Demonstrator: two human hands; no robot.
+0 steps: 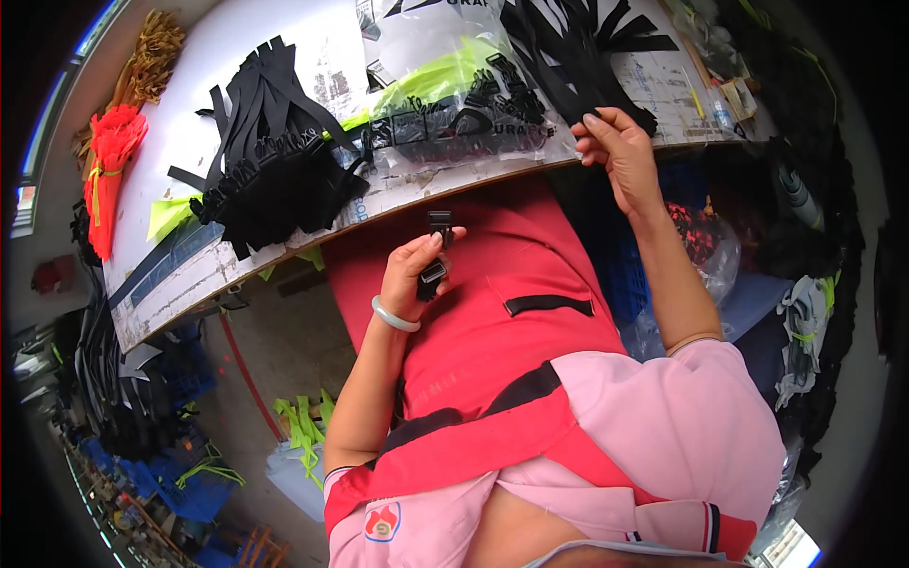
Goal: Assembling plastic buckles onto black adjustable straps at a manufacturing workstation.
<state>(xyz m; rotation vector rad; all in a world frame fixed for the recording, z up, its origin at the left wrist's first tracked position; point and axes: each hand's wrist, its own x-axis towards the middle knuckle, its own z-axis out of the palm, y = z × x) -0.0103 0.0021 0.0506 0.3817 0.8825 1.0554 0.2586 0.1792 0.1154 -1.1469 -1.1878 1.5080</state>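
Note:
In my left hand [417, 270] I hold a black plastic buckle [439, 223] on a short black strap, above my red apron. A second black buckle piece [433, 274] shows below my fingers. My right hand [620, 161] is raised at the table's front edge, its fingers curled in beside a bundle of black webbing straps [601, 80]. Whether a strap end is between those fingertips is hidden. A clear plastic bag [454, 95] holding black buckles lies on the table between both hands.
Another pile of black straps [275, 142] lies on the white table [312, 38] at the left, near a red bundle [114, 170]. A yellow pen [698, 104] lies at the far right. Below the table's left side are blue crates [194, 488] and yellow-green strips [303, 426].

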